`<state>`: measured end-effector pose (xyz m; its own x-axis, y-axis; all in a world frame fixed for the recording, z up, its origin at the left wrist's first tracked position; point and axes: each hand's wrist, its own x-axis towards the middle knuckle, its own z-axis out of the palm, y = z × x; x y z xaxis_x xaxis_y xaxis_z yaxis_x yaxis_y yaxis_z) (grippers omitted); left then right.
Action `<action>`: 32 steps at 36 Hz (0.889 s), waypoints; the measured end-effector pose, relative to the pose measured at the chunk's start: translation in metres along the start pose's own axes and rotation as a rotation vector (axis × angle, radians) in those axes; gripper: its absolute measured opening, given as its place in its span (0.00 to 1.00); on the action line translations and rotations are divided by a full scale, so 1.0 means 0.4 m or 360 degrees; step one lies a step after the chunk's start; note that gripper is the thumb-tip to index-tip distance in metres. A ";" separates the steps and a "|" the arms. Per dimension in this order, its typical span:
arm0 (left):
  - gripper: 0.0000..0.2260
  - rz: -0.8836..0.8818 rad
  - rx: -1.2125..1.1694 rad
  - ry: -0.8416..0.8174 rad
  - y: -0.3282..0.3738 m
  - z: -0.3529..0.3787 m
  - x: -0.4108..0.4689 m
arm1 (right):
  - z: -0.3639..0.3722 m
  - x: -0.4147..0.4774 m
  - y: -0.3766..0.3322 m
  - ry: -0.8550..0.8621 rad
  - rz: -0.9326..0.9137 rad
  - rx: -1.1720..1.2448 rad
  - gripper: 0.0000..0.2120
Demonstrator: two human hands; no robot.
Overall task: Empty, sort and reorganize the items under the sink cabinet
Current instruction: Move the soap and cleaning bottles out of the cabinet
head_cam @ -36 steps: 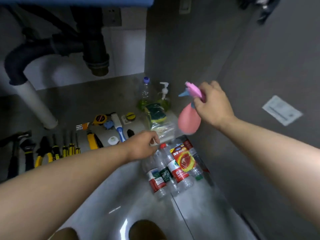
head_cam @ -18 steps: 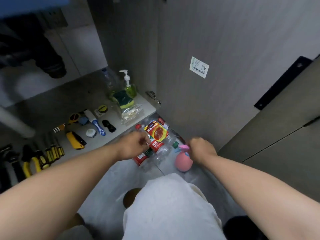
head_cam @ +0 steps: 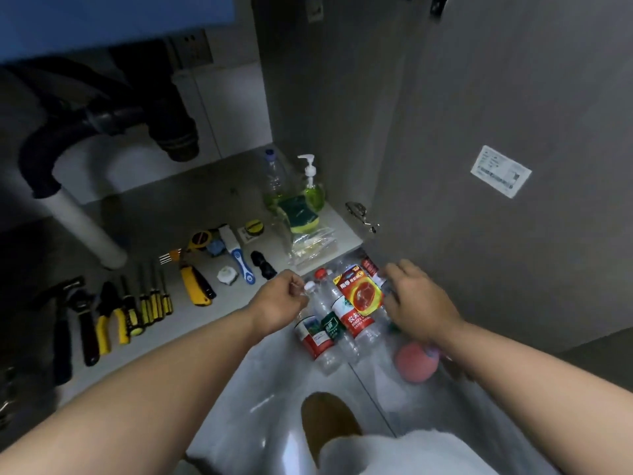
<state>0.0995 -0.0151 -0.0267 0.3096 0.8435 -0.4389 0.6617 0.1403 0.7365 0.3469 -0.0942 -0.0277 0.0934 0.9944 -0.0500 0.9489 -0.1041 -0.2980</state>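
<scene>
Now clear plastic bottles (head_cam: 356, 323) lie bunched on the glossy floor (head_cam: 274, 406). Left hand (head_cam: 277, 303) curls at a white cap (head_cam: 310, 286), grip unclear; right hand (head_cam: 418, 303) spreads open above them. Round pink sprayer (head_cam: 416, 363) lies near right.

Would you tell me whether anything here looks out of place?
The plastic bottles lie in a loose heap on the floor outside the cabinet, a red-and-yellow packet on top and the pink spray bottle lying beside them. The tools inside are lined up neatly.
</scene>
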 end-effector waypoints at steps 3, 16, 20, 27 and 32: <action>0.13 -0.0055 -0.0163 0.0050 -0.004 -0.022 0.059 | 0.001 0.109 -0.067 -0.0242 -0.0024 0.0326 0.20; 0.12 -0.0071 -0.0751 0.0316 -0.041 -0.105 0.400 | 0.139 0.582 -0.191 -0.0509 0.0696 0.1144 0.24; 0.19 -0.0270 -0.1031 0.0103 -0.041 -0.084 0.445 | 0.193 0.624 -0.197 -0.0648 0.0715 0.1274 0.21; 0.25 -0.0265 -0.1184 0.0179 -0.045 -0.056 0.410 | 0.226 0.555 -0.199 -0.0593 0.0682 0.1505 0.35; 0.24 -0.0225 -0.1187 0.0138 -0.041 -0.053 0.288 | 0.161 0.428 -0.171 -0.0593 0.0790 0.1616 0.48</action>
<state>0.1099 0.0909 -0.0783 0.1809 0.8249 -0.5356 0.0453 0.5371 0.8423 0.2788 0.0819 -0.0774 0.1307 0.7916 -0.5969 0.1452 -0.6108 -0.7783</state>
